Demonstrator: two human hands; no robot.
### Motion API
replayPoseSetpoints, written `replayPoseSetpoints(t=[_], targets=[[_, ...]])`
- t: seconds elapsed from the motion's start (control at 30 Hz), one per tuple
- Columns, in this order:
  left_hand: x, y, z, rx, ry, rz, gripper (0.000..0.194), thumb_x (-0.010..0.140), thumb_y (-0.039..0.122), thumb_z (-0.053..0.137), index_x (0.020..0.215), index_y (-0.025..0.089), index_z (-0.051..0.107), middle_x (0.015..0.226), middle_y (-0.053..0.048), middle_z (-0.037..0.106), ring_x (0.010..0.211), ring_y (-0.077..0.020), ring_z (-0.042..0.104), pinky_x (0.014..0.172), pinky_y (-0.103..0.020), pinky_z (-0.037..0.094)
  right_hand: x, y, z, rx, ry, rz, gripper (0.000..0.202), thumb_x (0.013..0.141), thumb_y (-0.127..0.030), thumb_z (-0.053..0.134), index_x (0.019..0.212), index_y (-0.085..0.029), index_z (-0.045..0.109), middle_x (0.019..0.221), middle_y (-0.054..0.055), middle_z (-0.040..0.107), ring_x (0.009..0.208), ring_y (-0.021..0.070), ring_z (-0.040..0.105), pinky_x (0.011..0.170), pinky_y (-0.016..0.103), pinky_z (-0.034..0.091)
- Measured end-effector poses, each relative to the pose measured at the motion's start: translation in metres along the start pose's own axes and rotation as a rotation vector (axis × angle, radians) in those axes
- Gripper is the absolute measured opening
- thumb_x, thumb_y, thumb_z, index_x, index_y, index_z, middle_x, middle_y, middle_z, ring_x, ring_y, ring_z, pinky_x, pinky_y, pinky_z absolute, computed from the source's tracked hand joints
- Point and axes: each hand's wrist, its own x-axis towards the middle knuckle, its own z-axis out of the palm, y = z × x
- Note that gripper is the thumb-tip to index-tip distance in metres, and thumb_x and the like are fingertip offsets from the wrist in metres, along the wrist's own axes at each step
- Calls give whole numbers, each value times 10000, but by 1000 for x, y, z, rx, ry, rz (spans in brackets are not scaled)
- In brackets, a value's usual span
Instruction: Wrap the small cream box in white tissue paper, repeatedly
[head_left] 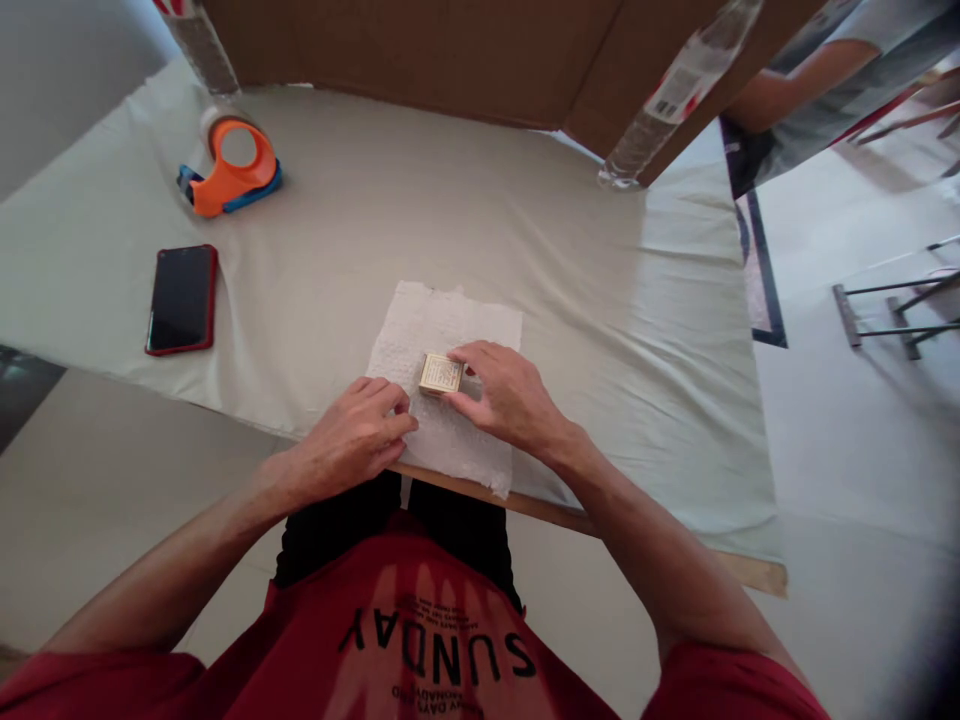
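Observation:
A small cream-and-gold printed box (441,374) rests on a white, textured sheet of bubble wrap (457,320) at the table's near edge. My right hand (514,398) grips the box's right side, thumb on the near side and fingers on the far side. My left hand (360,430) is left of the box and apart from it. Its fingers are curled over the left edge of the bubble wrap, with thumb and forefinger close together. That part of the sheet is hidden under the hand.
An orange and blue tape dispenser (236,170) and a phone in a red case (182,300) lie on the cloth-covered table (337,200) at left. Plastic bottles (679,95) stand against a brown board (435,60) behind. Another person's arm (802,80) shows at upper right.

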Motion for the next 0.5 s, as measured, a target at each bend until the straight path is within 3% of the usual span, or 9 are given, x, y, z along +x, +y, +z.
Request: replayPoseSetpoints(t=[0.23,0.43,0.5], targets=[[-9,6,11,-40,75,-55,140,868,103,570,854,178,687,914,-87,644,855,-223,550,774,-374,479,-25,-6,12,26,-8,-30,316,885,-331,661,1174,-209,625,1141,113,731,1025,270,660,854,409,486],[-4,8,9,-50,154,-82,151,915,158,558,859,171,697,984,-104,665,903,-232,602,806,-385,509,-32,-1,10,-56,-33,-37,607,871,-516,701,1358,-189,547,1321,166,667,1184,333,615,931,470,475],[-2,9,9,-59,180,-75,150,926,169,559,861,169,694,1031,-115,672,936,-241,616,823,-394,521,-30,0,9,-56,-52,-26,540,884,-487,687,1324,-195,575,1251,148,706,1120,321,641,907,458,474]])
